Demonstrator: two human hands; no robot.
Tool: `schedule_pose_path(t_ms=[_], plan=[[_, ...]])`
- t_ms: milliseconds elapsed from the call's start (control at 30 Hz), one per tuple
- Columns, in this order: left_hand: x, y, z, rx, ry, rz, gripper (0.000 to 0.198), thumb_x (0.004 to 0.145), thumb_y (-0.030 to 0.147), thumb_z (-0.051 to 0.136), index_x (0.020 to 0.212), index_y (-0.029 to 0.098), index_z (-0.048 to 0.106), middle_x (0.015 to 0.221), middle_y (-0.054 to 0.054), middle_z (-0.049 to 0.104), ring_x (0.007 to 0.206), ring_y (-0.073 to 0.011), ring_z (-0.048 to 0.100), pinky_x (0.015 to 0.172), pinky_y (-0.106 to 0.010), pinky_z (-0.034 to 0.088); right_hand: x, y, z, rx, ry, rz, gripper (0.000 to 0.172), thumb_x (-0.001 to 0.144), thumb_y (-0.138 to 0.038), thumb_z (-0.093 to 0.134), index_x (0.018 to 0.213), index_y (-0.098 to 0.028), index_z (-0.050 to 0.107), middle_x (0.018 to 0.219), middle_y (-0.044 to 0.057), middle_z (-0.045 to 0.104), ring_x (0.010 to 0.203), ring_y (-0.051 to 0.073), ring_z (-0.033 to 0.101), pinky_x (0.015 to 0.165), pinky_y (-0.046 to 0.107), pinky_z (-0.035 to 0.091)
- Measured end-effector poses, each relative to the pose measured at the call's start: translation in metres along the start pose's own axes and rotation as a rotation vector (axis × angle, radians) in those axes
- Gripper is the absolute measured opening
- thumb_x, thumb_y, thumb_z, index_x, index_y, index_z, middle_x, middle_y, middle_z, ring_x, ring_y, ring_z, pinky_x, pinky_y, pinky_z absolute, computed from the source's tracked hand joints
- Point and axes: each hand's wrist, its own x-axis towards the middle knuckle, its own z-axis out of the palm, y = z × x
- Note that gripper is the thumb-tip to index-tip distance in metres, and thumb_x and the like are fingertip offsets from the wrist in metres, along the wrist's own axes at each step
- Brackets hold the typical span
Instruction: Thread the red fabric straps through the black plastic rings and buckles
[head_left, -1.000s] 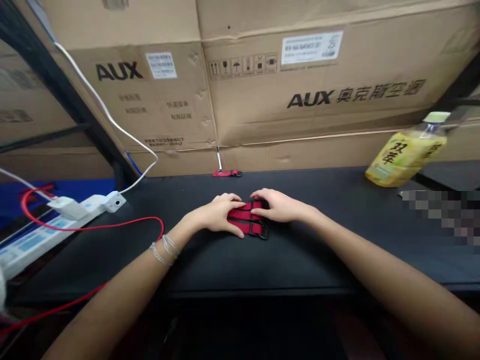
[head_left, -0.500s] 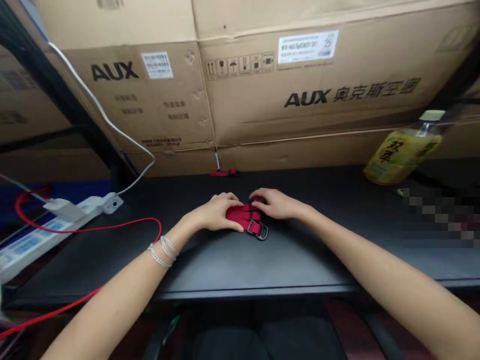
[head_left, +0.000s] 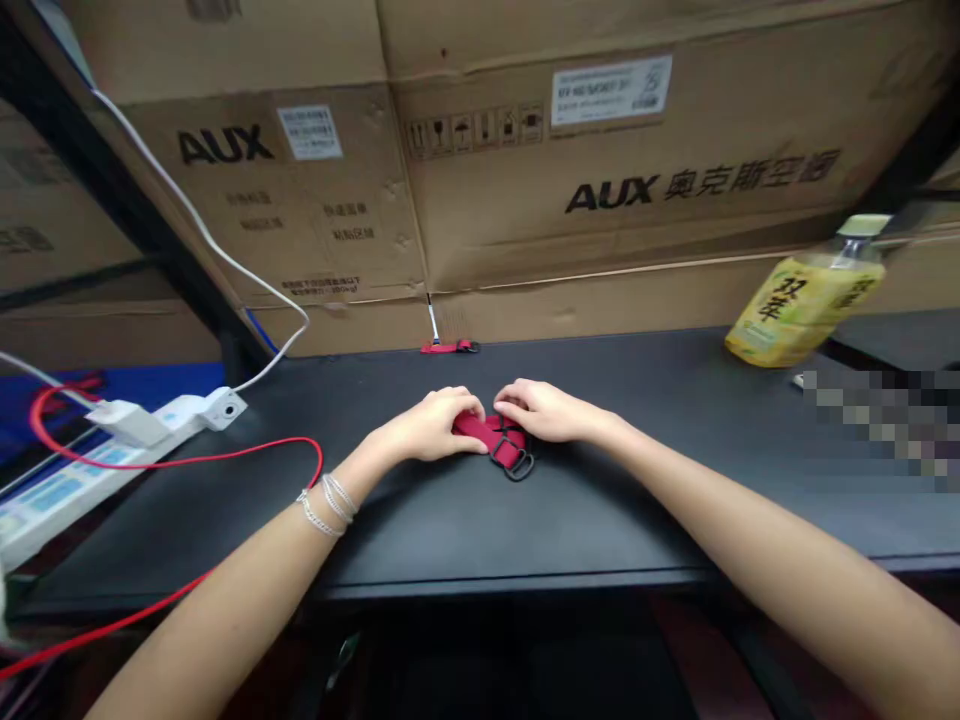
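Cardboard cartons (head_left: 600, 200) printed with the AUX name stand along the far edge of a black worktop (head_left: 600, 530) and fill the background. At centre frame, a red webbing strap (head_left: 480, 432) lies gathered on the worktop, with a dark loop buckle (head_left: 518, 466) projecting toward the viewer at its lower right. Its exact layering is hidden beneath the fingers.

Left hand (head_left: 427, 425): closed over the strap's left end, gripping it with curled fingers. Right hand (head_left: 547, 412): curved over the strap's upper right, gripping it with the fingertips. Both hands meet near the strap's middle, almost touching. This close, two-sided hold steadies the webbing against the worktop and leaves the buckle uncovered and accessible.

Surroundings: a small red strap piece (head_left: 450, 347) lies at the foot of the cartons, upper centre, well apart from the hands. A bottle (head_left: 802, 305) with a yellow label and pale green cap lies tilted at the upper right. At the left, a white power strip (head_left: 82, 490) carries a white plug adapter (head_left: 127, 423), with a red cable (head_left: 225, 462) looping across the worktop and a white cable (head_left: 214, 255) rising along the cartons. Silver bracelets (head_left: 328, 503) encircle the left wrist. A pixelated patch covers the far right.
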Motion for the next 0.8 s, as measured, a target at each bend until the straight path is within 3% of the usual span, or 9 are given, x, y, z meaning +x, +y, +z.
schedule_pose_path(t_ms=[167,267,467,667,800], plan=[[0.0,0.002,0.0,0.003,-0.01,-0.024,0.038,0.074,0.05,0.07,0.093,0.018,0.065,0.101,-0.008,0.06,0.093,-0.0224,0.055,0.082,-0.034,0.044,-0.002,-0.003,-0.008,0.092,-0.05,0.126,0.033,0.092,-0.038,0.048,0.106,-0.013,0.066,0.087,0.009,0.07,0.073,0.017,0.061,0.066,0.026,0.044],[0.001,0.001,0.001,0.002,0.001,-0.032,0.038,0.074,0.05,0.07,0.092,0.017,0.065,0.103,-0.008,0.06,0.094,-0.0225,0.055,0.084,-0.034,0.044,-0.004,-0.002,-0.017,0.116,-0.115,0.185,0.042,0.085,-0.044,0.058,0.112,-0.012,0.063,0.093,0.01,0.07,0.078,0.017,0.063,0.069,0.026,0.046],[0.001,0.0,0.004,-0.02,0.014,-0.044,0.034,0.072,0.046,0.072,0.088,0.017,0.063,0.105,-0.009,0.058,0.096,-0.0233,0.055,0.087,-0.037,0.044,-0.007,0.008,-0.026,0.212,-0.229,0.155,0.055,0.071,-0.044,0.073,0.115,-0.013,0.062,0.101,0.01,0.069,0.09,0.02,0.063,0.078,0.027,0.049],[-0.001,0.002,0.003,-0.055,0.021,-0.043,0.028,0.075,0.04,0.07,0.084,0.017,0.058,0.104,-0.008,0.057,0.095,-0.0215,0.055,0.086,-0.035,0.045,-0.007,0.01,-0.024,0.178,-0.212,0.16,0.057,0.068,-0.044,0.075,0.115,-0.014,0.062,0.102,0.01,0.069,0.091,0.02,0.063,0.079,0.028,0.049],[0.0,0.003,0.0,-0.086,0.055,-0.024,0.021,0.077,0.034,0.067,0.081,0.016,0.057,0.094,-0.006,0.059,0.085,-0.0184,0.056,0.08,-0.032,0.045,-0.008,0.007,-0.026,0.156,-0.156,0.16,0.051,0.077,-0.049,0.066,0.114,-0.013,0.062,0.097,0.01,0.069,0.083,0.018,0.063,0.073,0.027,0.048]])
